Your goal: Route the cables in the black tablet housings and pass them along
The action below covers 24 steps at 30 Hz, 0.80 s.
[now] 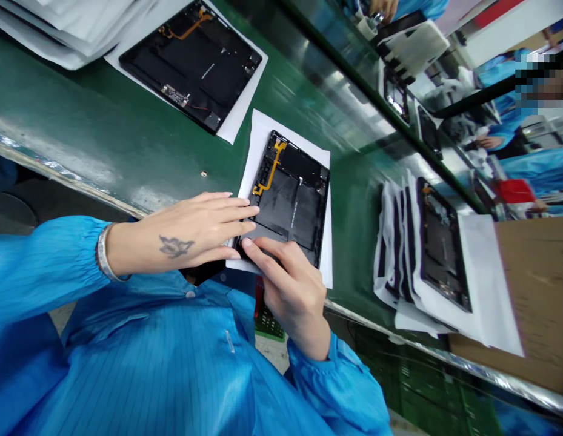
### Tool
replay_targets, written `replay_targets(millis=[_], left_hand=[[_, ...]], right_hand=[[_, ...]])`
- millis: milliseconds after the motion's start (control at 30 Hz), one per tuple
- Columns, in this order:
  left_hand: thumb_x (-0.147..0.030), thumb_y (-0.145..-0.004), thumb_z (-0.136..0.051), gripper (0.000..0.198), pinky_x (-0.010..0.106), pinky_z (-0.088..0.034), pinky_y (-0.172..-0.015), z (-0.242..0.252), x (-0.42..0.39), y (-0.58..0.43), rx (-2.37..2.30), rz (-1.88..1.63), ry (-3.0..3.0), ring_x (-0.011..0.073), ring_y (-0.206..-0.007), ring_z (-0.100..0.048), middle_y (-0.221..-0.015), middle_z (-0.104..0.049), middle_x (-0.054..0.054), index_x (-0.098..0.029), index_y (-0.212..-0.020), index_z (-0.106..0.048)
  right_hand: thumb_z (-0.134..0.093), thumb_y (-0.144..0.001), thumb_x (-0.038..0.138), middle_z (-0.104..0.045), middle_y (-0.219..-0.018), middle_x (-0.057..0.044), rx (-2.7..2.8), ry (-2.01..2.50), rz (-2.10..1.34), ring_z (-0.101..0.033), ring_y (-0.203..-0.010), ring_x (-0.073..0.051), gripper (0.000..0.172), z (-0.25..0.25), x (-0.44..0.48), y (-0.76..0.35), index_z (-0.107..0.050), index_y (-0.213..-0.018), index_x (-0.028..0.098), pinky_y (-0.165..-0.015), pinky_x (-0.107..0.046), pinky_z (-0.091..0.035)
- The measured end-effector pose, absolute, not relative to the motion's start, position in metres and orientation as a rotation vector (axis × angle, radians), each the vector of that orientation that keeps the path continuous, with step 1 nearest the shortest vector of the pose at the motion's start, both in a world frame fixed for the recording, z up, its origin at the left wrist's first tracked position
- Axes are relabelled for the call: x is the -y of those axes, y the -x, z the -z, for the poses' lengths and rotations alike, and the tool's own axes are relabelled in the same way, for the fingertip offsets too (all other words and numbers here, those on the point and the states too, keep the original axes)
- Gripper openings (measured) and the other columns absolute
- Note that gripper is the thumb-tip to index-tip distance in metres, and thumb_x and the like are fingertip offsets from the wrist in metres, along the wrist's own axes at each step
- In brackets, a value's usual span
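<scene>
Head view: my left hand (190,233) flat, fingers over panel (303,206) edge; right hand (297,284) curled beside it, can't tell if pinching.

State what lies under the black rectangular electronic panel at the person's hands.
A thin white sheet shows past the black panel's edges, on the green tabletop. Whatever lies beneath the panel's middle is covered.

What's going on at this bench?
Someone in a blue smock is handling an open black device housing on a white sheet. The left hand reaches flat over one edge; the right hand is curled at the near end, any grip unclear. A second housing lies farther left.
</scene>
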<state>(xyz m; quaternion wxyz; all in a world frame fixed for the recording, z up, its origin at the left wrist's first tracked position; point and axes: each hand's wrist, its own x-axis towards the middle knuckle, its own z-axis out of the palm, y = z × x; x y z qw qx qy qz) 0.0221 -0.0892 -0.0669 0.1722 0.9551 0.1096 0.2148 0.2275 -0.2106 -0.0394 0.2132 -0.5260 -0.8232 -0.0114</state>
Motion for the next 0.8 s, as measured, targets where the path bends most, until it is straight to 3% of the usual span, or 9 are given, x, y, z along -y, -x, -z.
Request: replay_targets(millis=[267, 433, 667, 800], left_hand=[[-0.038, -0.105, -0.045, 0.044, 0.045, -0.034, -0.123, 0.066, 0.090, -0.022, -0.318, -0.623, -2.698, 0.0230, -0.145, -0.045, -0.150, -0.054, 0.011, -0.015, -0.142, -0.052], [-0.038, -0.105, -0.045, 0.044, 0.045, -0.035, -0.122, 0.065, 0.090, -0.022, -0.326, -0.628, -2.719, 0.0237, -0.144, -0.045, -0.149, -0.055, 0.011, -0.014, -0.141, -0.053], [-0.037, -0.104, -0.047, 0.041, 0.043, -0.037, -0.122, 0.066, 0.089, -0.024, -0.316, -0.623, -2.751, 0.0248, -0.144, -0.046, -0.152, -0.052, 0.013, -0.015, -0.137, -0.057], [-0.037, -0.103, -0.050, 0.042, 0.044, -0.039, -0.121, 0.070, 0.087, -0.022, -0.325, -0.641, -2.771, 0.0253, -0.143, -0.047, -0.152, -0.051, 0.012, -0.015, -0.138, -0.057]], right_hand=[[-0.046, -0.095, 0.001, -0.074, -0.113, -0.010, 2.333, 1.427, 0.071, -0.065, -0.089, -0.019, 0.049, 0.039, 0.209, -0.227, -0.058, -0.138, 0.021, -0.072, -0.032, -0.052], [-0.049, -0.092, 0.000, -0.074, -0.111, -0.013, 2.440, 1.409, 0.169, -0.058, -0.079, -0.019, 0.040, 0.034, 0.208, -0.227, -0.063, -0.127, 0.011, -0.067, -0.032, -0.050], [-0.049, -0.096, 0.007, -0.077, -0.108, -0.009, 2.595, 1.377, 0.269, -0.057, -0.074, -0.017, 0.027, 0.022, 0.198, -0.223, -0.068, -0.114, 0.011, -0.062, -0.031, -0.048], [-0.043, -0.099, 0.009, -0.075, -0.113, -0.009, 2.556, 1.395, 0.124, -0.063, -0.085, -0.018, 0.031, 0.022, 0.195, -0.225, -0.068, -0.116, 0.015, -0.070, -0.030, -0.053]])
